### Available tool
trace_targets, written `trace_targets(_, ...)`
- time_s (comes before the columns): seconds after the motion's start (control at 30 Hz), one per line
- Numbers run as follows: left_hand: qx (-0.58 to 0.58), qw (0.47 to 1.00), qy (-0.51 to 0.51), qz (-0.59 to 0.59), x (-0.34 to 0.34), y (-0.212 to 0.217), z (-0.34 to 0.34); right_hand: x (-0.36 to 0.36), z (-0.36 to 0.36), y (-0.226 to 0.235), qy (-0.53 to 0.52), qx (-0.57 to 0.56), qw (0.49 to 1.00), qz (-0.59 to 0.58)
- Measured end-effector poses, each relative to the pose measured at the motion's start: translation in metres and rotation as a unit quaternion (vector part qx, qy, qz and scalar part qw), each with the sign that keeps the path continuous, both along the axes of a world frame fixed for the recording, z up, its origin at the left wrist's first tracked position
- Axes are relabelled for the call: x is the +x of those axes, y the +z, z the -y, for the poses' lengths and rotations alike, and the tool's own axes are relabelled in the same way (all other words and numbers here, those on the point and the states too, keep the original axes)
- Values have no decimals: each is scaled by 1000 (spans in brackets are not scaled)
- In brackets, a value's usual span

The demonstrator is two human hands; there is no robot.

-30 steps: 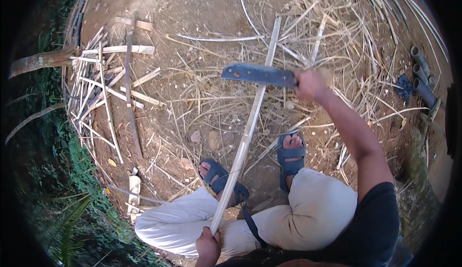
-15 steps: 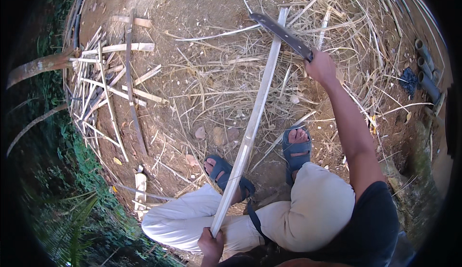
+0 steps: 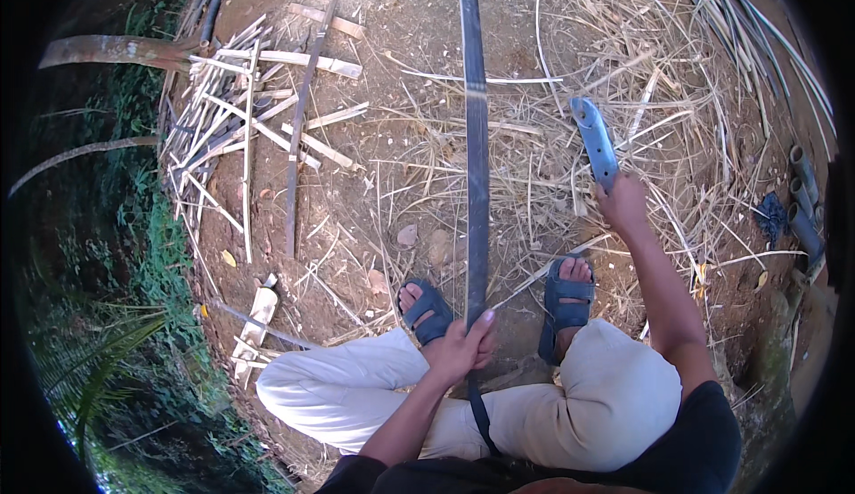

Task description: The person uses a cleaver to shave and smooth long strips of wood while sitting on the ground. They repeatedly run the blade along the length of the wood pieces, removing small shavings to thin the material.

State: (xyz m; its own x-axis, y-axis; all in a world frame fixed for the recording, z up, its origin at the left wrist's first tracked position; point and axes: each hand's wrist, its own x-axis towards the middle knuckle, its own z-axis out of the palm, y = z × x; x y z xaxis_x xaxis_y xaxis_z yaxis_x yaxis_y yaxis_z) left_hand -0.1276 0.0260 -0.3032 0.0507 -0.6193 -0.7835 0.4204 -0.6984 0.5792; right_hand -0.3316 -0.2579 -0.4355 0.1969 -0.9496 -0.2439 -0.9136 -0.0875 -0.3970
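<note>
My left hand is closed around the near part of a long bamboo strip. Its dark outer face shows, with a paler band across a joint. From between my knees the strip runs straight away from me, past the top of the view. My right hand grips a machete by its handle, which the fingers mostly cover. The broad blade catches bluish light and points away from me. It is apart from the strip, to its right, over the littered ground.
Pale shavings litter the ground ahead. At left lie a heap of split bamboo pieces and a long dark strip. Long thin strips lie far right, near several bamboo tubes. My sandalled feet flank the strip.
The bamboo strip has turned from its pale side to its dark side and swung more upright in view. My left hand moved forward from my lap. The machete left the strip, moving right and nearer.
</note>
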Motion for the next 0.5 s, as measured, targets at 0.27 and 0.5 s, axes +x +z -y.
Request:
trace_targets(0.27, -64, 941, 29, -331, -3, 7, 28, 89, -22, 109, 54, 421, 696, 580)
trace_targets(0.5, -59, 949, -9, -310, -13, -12, 23, 99, -33, 134, 70, 361, 743, 559)
